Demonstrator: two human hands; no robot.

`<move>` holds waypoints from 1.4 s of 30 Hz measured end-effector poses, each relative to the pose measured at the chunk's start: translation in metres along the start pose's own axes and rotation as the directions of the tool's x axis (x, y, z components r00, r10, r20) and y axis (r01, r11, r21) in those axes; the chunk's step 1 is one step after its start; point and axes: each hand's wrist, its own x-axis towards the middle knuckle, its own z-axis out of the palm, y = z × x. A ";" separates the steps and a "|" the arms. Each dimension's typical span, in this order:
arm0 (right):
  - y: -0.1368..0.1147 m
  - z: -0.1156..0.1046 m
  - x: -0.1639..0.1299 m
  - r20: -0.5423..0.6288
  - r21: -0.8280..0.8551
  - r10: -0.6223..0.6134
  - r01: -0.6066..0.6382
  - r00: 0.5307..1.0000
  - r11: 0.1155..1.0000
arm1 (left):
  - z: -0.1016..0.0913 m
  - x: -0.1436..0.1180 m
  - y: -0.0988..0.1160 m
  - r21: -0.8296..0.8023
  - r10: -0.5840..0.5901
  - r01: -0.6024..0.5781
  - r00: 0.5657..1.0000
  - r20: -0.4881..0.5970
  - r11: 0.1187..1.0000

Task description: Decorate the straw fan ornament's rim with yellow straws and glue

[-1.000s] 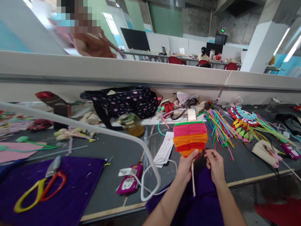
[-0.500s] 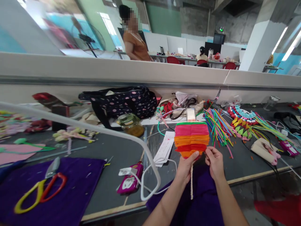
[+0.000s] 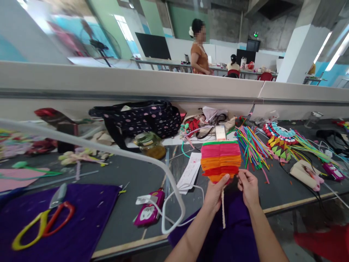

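Observation:
My left hand (image 3: 216, 191) is closed round the lower end of a fan-shaped piece of layered coloured strips (image 3: 220, 159), banded green, pink, orange and red, with the thumb pressed on its front. Below that hand hangs a cream cord (image 3: 223, 213). At the piece's lower right edge, my right hand (image 3: 248, 185) has thumb and forefinger pinched together; what lies between the fingertips is too small to make out. Behind the piece, a bundle of thin coloured sticks (image 3: 252, 147) lies on the dark table. A white printed paper (image 3: 190, 173) lies left of the piece.
Scissors with yellow and red handles (image 3: 45, 222) rest on a purple cloth (image 3: 84, 214). A bent white tube (image 3: 131, 153) crosses the left side above the table. Further back stand a dotted bag (image 3: 141, 118) and a glass jar (image 3: 151, 145). A person (image 3: 200, 54) is beyond the partition.
The person beyond the partition has moved to the right. My hands and the striped piece stay almost in place; the view has shifted very slightly.

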 end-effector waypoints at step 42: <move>-0.015 -0.031 0.024 -0.064 -0.398 -0.174 0.135 0.983 0.907 | -0.004 -0.007 -0.017 0.144 0.041 -0.045 0.999 0.029 0.989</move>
